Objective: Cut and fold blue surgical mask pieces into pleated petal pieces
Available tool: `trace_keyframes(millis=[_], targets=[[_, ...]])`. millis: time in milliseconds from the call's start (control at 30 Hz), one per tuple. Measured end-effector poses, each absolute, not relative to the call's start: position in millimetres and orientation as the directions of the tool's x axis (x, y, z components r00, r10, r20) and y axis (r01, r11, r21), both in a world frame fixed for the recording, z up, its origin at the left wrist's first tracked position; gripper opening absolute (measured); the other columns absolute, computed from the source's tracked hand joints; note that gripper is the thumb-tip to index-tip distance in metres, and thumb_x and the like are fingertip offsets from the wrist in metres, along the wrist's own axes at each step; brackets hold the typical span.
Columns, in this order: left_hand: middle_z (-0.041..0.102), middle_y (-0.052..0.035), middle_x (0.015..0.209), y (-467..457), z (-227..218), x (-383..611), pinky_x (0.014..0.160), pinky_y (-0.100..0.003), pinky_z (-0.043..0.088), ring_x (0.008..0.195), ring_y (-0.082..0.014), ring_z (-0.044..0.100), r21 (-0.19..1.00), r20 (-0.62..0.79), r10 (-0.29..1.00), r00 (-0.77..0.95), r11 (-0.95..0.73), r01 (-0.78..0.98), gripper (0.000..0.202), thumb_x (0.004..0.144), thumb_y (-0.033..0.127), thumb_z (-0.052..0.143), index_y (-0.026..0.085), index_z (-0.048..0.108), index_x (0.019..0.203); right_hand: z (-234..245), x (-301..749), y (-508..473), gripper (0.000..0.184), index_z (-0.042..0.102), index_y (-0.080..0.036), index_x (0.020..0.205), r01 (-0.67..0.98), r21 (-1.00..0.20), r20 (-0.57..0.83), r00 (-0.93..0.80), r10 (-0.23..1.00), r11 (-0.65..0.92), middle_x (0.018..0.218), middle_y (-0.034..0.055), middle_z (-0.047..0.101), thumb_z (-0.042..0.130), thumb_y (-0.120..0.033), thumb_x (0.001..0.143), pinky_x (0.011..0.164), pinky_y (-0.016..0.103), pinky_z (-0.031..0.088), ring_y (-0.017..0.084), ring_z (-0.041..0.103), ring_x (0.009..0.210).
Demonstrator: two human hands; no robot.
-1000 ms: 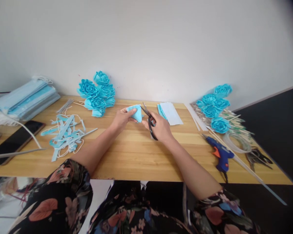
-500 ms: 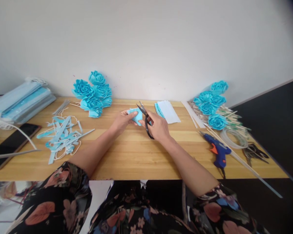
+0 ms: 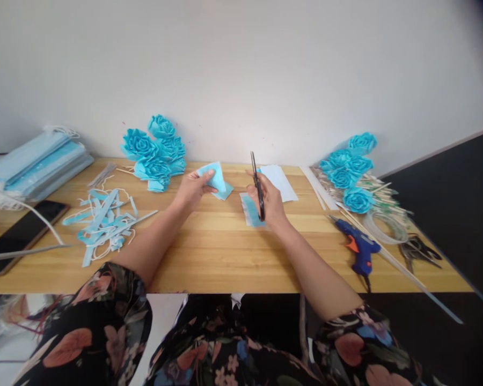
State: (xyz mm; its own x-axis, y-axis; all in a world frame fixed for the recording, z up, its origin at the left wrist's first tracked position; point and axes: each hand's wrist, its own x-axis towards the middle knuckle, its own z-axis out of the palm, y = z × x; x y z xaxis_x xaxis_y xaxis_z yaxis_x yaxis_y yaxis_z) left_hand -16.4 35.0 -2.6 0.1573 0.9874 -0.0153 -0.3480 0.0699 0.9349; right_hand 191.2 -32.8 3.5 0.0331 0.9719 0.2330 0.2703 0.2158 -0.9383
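Pinched between the thumb and fingers of my left hand (image 3: pixel 194 187) is a light blue fabric piece (image 3: pixel 217 176), held above the table with part of it hanging to the lower right. My right hand (image 3: pixel 270 199) grips black-handled scissors (image 3: pixel 259 187), their blades together and pointing up and away. Below the right hand sits another blue-and-white fabric piece (image 3: pixel 248 209), partly hidden by the fingers; whether they touch it I cannot tell. A white sheet with a blue layer (image 3: pixel 279 181) lies just behind the right hand.
Blue fabric roses (image 3: pixel 156 153) stand at the back left, more roses (image 3: pixel 346 166) at the right. Face masks (image 3: pixel 36 166), a phone (image 3: pixel 24 236) and cut strips (image 3: pixel 104 225) lie left. A glue gun (image 3: pixel 358 246), clear tubing (image 3: pixel 386 229) and pliers (image 3: pixel 421 251) lie right.
My hands have moved apart, and the scissors have come away from the fabric and swung upright with blades together. A separate blue-and-white piece now shows under my right hand.
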Motion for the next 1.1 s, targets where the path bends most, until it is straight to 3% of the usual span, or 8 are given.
trace_keyframes(millis=[167,333,400,500,567,767,967,1100], targets=[[0.07,-0.0012,0.078,53.2,-6.7,-33.2,0.077,-0.03,0.059,0.079,-0.0163,0.069,0.945,0.219,0.968,-0.124,-0.242,-0.22,0.034,0.071,0.046,0.079,0.015,0.069,0.083,0.1,193.0,-30.6,0.049,0.057,-0.028,0.13,0.477,-0.837,0.341,0.073,0.937,0.268,0.081,-0.0005,0.06,0.053,-0.057,0.09,0.073,0.032,0.045,0.018,0.057,0.074],[0.071,-0.0106,0.122,49.3,-15.6,-30.2,0.114,-0.043,0.037,0.129,-0.0329,0.056,0.865,0.32,0.879,0.352,-0.423,0.269,0.047,0.065,0.045,0.083,0.019,0.077,0.104,-7.2,193.0,-24.8,0.048,0.061,-0.02,0.127,0.685,-0.659,0.43,0.003,0.903,0.312,0.083,0.0036,0.063,0.056,-0.051,0.09,0.073,0.032,0.046,0.02,0.057,0.076],[0.063,-0.0144,0.136,45.6,-11.6,-29.7,0.12,-0.045,0.027,0.137,-0.032,0.049,0.802,0.357,0.848,0.391,-0.494,0.337,0.053,0.074,0.052,0.075,0.018,0.074,0.114,-8.1,191.9,-23.7,0.046,0.064,-0.017,0.125,0.78,-0.515,0.485,-0.077,0.871,0.355,0.087,0.0072,0.065,0.061,-0.045,0.088,0.076,0.033,0.046,0.022,0.059,0.081],[0.065,-0.0157,0.132,39.9,0.8,-30.5,0.115,-0.041,0.034,0.129,-0.0277,0.056,0.822,0.427,0.868,0.256,-0.49,0.291,0.056,0.092,0.06,0.047,0.015,0.072,0.115,-7.7,189.4,-24.8,0.044,0.065,-0.018,0.128,0.851,-0.349,0.504,-0.183,0.844,0.393,0.095,0.0107,0.067,0.063,-0.036,0.088,0.081,0.035,0.046,0.026,0.059,0.092],[0.071,-0.0139,0.121,36.2,7.6,-29.9,0.108,-0.037,0.041,0.119,-0.0266,0.061,0.861,0.409,0.891,0.198,-0.449,0.239,0.058,0.094,0.062,0.043,0.014,0.073,0.108,-6.9,187.7,-26.4,0.042,0.066,-0.017,0.127,0.874,-0.274,0.499,-0.228,0.836,0.402,0.097,0.0117,0.068,0.062,-0.034,0.089,0.083,0.036,0.045,0.027,0.059,0.094],[0.074,-0.009,0.098,28.4,8.1,-20.6,0.088,-0.031,0.048,0.095,-0.0239,0.065,0.908,0.305,0.908,0.288,-0.369,0.199,0.049,0.086,0.059,0.057,0.014,0.073,0.094,-4.6,183.8,-30.2,0.041,0.067,-0.017,0.128,0.885,-0.133,0.5,-0.329,0.801,0.446,0.096,0.0121,0.065,0.059,-0.033,0.091,0.083,0.036,0.042,0.026,0.056,0.092],[0.071,-0.0051,0.087,26.8,7.9,-16.9,0.089,-0.031,0.046,0.088,-0.0197,0.063,0.864,0.34,0.896,0.285,-0.418,0.281,0.023,0.074,0.038,0.069,0.015,0.067,0.078,-6.8,182.0,-29.6,0.039,0.067,-0.018,0.128,0.875,-0.066,0.515,-0.381,0.767,0.479,0.092,0.011,0.063,0.059,-0.028,0.091,0.08,0.037,0.042,0.026,0.054,0.088],[0.065,-0.0012,0.072,31.3,4.4,-16.4,0.075,-0.028,0.045,0.072,-0.0147,0.057,0.95,0.217,0.939,0.267,-0.266,0.166,0.017,0.071,0.031,0.068,0.015,0.062,0.069,-7.8,181.8,-28.9,0.04,0.067,-0.02,0.128,0.868,-0.023,0.514,-0.415,0.75,0.496,0.091,0.0108,0.063,0.057,-0.021,0.09,0.08,0.037,0.041,0.026,0.053,0.087]])
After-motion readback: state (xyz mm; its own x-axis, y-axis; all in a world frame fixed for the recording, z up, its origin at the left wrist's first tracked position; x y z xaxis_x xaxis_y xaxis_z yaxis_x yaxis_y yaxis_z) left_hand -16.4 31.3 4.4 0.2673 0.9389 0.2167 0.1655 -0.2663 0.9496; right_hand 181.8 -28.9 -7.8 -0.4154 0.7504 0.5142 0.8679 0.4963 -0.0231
